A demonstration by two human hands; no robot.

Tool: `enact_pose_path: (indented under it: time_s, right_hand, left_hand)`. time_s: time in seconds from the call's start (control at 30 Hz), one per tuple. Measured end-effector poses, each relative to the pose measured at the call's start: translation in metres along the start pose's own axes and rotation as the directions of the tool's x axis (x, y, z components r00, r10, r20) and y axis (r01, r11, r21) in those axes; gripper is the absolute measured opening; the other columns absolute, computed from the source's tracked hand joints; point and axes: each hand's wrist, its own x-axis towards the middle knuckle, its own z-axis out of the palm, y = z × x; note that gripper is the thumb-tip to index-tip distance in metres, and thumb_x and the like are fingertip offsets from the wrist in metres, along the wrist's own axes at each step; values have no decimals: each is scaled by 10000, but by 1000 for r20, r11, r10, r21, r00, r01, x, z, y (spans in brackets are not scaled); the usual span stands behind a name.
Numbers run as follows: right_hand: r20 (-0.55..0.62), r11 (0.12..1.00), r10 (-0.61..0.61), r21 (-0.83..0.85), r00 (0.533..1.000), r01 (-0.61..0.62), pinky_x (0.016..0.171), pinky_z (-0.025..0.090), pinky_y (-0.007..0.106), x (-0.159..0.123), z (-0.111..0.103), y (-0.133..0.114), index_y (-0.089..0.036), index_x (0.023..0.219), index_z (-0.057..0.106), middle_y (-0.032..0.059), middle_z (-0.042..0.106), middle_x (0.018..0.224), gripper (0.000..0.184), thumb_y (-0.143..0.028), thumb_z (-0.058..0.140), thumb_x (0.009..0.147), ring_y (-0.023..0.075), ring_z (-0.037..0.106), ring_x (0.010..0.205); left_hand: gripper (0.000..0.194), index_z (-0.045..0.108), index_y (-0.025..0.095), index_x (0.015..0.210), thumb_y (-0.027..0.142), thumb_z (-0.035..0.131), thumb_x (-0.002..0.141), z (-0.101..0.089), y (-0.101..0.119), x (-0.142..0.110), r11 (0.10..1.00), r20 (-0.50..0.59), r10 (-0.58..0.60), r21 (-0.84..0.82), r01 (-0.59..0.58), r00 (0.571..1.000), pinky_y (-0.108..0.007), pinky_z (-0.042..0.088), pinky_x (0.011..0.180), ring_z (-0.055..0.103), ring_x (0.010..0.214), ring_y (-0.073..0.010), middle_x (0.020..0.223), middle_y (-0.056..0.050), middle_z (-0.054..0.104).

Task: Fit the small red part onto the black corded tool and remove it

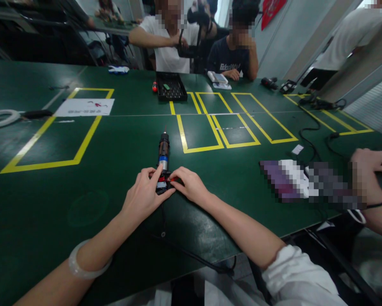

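A corded handheld rotary tool or electric screwdriver [163,148] lies on the green table with its thin tip pointing away from me. Its body shows a dark front, a blue band and a silver section, and the rear end looks opened up, with red and black parts in it. My left hand [143,189] grips that rear end from the left, thumb along the silver section. From the right, my right hand [189,182] pinches at a small red part there, perhaps a wire. The fingers hide much of this spot. A black cord [191,253] runs from the tool over the table's near edge.
Yellow tape rectangles [203,148] mark the table. A black tray of small parts [172,95] lies beyond the tool, a white sheet [85,107] at left. To the right are black cables [309,140] and a neighbour's hand [366,165]. People sit across.
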Motion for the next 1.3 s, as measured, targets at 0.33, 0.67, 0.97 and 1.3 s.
enact_pose_path:
  time_s: [0.33, 0.67, 0.97, 1.3]
  right_hand:
    - [-60, 998, 5, 56, 998, -1, 795, 490, 259, 2, 1, 3, -180, 932, 691, 47, 624, 977, 115, -117, 604, 892, 142, 607, 885]
    - [-117, 990, -13, 137, 993, 29, 828, 527, 278, -3, -2, 0, -169, 1014, 645, 59, 635, 987, 218, -80, 488, 893, 146, 627, 891]
    - [-26, 927, 35, 375, 999, -23, 812, 554, 264, -4, -2, 14, -176, 1143, 560, 48, 545, 1094, 393, -25, 459, 794, 106, 664, 867]
    - [-11, 921, 78, 384, 997, -67, 771, 519, 252, -8, -13, 18, -173, 1080, 597, 19, 557, 982, 332, -44, 463, 806, 108, 657, 831]
  left_hand:
    - [756, 359, 203, 1517, 574, 526, 880, -2, 2, 1, 999, 7, 2, 37, -2, 1000, -366, 547, 787, 534, 1144, -299, 1264, -157, 497]
    - [727, 293, 230, 1549, 616, 342, 935, -10, 10, 16, 992, 86, -93, 96, 85, 992, -352, 508, 702, 572, 1066, -309, 1205, -161, 513]
    - [776, 290, 282, 1552, 639, 409, 873, -21, 3, 24, 985, 126, -129, 130, 113, 984, -402, 513, 718, 579, 1041, -343, 1198, -155, 517]
    - [890, 224, 267, 1573, 779, 263, 846, -47, -66, 19, 930, 206, -353, 182, 319, 912, -567, 503, 826, 525, 1157, -428, 1339, -206, 407]
